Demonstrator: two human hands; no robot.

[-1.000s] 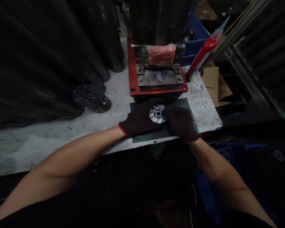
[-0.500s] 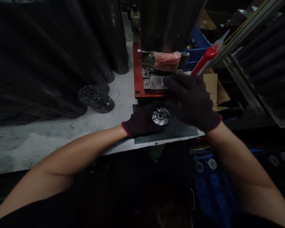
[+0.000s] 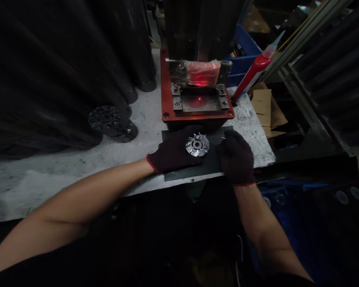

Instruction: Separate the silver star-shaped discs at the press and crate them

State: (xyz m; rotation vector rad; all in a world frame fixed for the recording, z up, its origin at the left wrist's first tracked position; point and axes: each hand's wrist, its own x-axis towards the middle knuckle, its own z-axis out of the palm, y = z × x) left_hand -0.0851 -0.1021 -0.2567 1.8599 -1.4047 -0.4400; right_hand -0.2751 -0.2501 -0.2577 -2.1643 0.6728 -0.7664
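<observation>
Far left of worktop (image 3: 62, 171): dark finned discs (image 3: 107, 119) stacked flat beside tall black columns, well apart from the hands. Left hand (image 3: 173, 151), gloved, holds a shiny finned metal disc (image 3: 197, 144); its fingers curl round the disc's left rim, so the finned face stays turned up and the centre hole uncovered. Disc sits just above the dark mat (image 3: 197, 167) at the worktop's front edge, just before the red-based press (image 3: 197, 103). Right hand (image 3: 235, 159), gloved, lies just beside the disc, not touching; fingers bunched together, seemingly pinching a thin small pin (image 3: 223, 138), too small to be sure. Red tube (image 3: 253, 75) leans at right.
</observation>
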